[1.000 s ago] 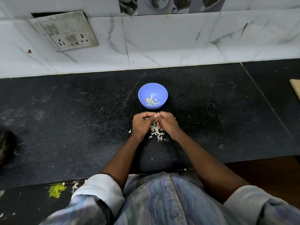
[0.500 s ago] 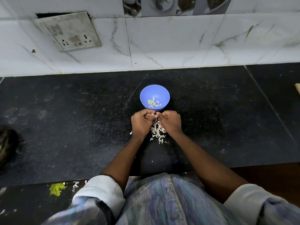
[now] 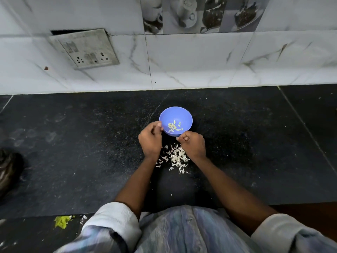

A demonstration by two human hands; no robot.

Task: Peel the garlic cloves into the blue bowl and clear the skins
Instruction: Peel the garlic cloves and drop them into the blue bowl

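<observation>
The blue bowl (image 3: 184, 115) stands on the black counter and holds several peeled garlic cloves (image 3: 174, 127). My left hand (image 3: 150, 141) is at the bowl's left rim, thumb and curled fingers pinched together over the edge; the garlic clove in the pinch is mostly hidden. My right hand (image 3: 193, 146) is just in front of the bowl with fingers curled, and a small pale bit of skin shows at its fingertips. A loose pile of white garlic skins (image 3: 176, 157) lies on the counter between my wrists.
The black stone counter (image 3: 91, 152) meets a white tiled wall with a socket plate (image 3: 85, 49) at the back. A dark object (image 3: 8, 168) sits at the far left edge. A yellow-green scrap (image 3: 62, 221) lies below the counter's front edge.
My hands were pressed together over the skins, working one clove. They have parted and moved up to the bowl, the left to its rim. The camera has tilted up slightly.
</observation>
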